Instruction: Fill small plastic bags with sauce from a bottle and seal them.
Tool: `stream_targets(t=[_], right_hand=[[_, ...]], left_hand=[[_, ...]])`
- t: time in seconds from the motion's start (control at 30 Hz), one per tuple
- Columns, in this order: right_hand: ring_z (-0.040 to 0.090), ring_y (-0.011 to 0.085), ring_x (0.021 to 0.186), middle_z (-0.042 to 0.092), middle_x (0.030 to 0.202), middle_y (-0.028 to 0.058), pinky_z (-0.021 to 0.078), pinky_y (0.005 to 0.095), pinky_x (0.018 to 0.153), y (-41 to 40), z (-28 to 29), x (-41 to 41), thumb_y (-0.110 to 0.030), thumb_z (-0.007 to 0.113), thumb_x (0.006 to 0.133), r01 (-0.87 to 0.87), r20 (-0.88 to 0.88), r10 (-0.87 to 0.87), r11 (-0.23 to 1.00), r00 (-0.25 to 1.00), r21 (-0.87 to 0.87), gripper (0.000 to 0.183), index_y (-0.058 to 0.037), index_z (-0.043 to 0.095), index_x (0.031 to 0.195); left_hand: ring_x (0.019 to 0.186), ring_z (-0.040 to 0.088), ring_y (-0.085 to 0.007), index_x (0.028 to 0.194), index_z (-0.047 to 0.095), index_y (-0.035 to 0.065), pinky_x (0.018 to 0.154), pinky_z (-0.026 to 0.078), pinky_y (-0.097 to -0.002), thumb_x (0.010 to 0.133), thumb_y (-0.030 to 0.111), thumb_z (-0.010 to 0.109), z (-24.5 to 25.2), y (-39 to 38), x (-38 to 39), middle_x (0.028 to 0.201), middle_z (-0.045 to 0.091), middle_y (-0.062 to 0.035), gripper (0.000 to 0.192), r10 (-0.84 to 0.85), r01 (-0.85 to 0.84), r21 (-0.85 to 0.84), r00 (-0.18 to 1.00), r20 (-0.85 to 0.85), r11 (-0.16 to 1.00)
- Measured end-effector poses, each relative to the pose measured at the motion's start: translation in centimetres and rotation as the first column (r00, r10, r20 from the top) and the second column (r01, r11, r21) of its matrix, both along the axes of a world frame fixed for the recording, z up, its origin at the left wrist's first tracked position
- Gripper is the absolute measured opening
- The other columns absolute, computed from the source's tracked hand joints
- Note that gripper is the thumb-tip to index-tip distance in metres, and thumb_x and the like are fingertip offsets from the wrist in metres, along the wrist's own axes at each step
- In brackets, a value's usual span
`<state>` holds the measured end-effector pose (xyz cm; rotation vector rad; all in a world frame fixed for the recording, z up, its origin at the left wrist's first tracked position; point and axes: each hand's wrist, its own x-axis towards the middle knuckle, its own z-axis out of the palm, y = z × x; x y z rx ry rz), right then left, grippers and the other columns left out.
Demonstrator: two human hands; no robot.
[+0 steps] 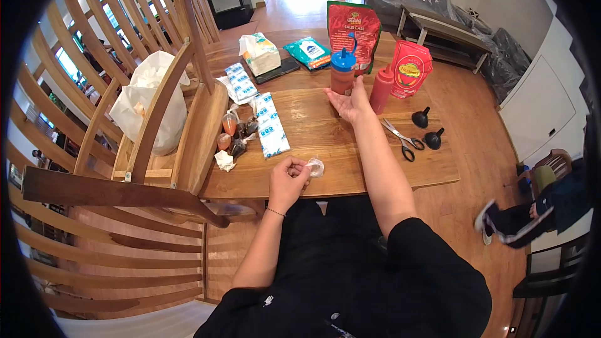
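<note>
My left hand [288, 179] is near the table's front edge, its fingertips pinching a small clear plastic bag [316, 167] whose mouth is spread into a ring. My right hand [350, 105] reaches forward, palm up and fingers apart, at the base of a squeeze bottle with a blue cap [343, 61]. Whether the fingers touch the bottle I cannot tell. Just right of that hand stands a red squeeze bottle [381, 91]. Behind them are a large red chili sauce pouch [354, 33] and a smaller red soy sauce pouch [412, 70].
Scissors [403, 141] and black funnels [420, 117] lie right of my forearm. On the left are tied sauce bags [230, 124], crumpled tissue [225, 161] and blue-printed packs [272, 126]. A tissue pack [260, 54] sits farther back. A wooden chair [199, 136] holds a white bag [157, 117].
</note>
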<state>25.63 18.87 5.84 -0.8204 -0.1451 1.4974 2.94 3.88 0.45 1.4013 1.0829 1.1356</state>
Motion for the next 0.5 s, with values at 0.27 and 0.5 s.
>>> stream_targets(t=[0.27,0.5], right_hand=[[0.066,0.0318,0.095,0.063,0.106,0.0168,0.0611,0.0433,0.08,-6.5,-1.7,-2.1,-0.05,0.05,0.099,-0.129,0.046,0.122,0.972,0.991,0.198,0.051,-0.0053,0.052,0.124],[0.067,0.0334,0.087,0.061,0.103,0.0228,0.0608,0.0436,0.071,-12.8,-2.9,-3.7,-0.043,0.056,0.096,-0.133,0.067,0.124,0.977,0.99,0.164,0.052,-0.0079,0.043,0.132]], left_hand=[[0.059,0.061,-0.0072,0.092,0.067,-0.0059,0.053,0.048,-0.0224,0.089,0.007,0.069,1.1,-0.6,0.0,0.073,0.07,-0.0074,0.014,-0.076,0.075,-0.039,0.997,-0.019,0.996],[0.062,0.063,-0.0078,0.093,0.07,-0.002,0.055,0.052,-0.0219,0.086,0.007,0.071,2.1,-1.3,-0.4,0.074,0.069,-0.0061,0.011,-0.118,0.174,0.156,0.941,-0.318,0.972]])
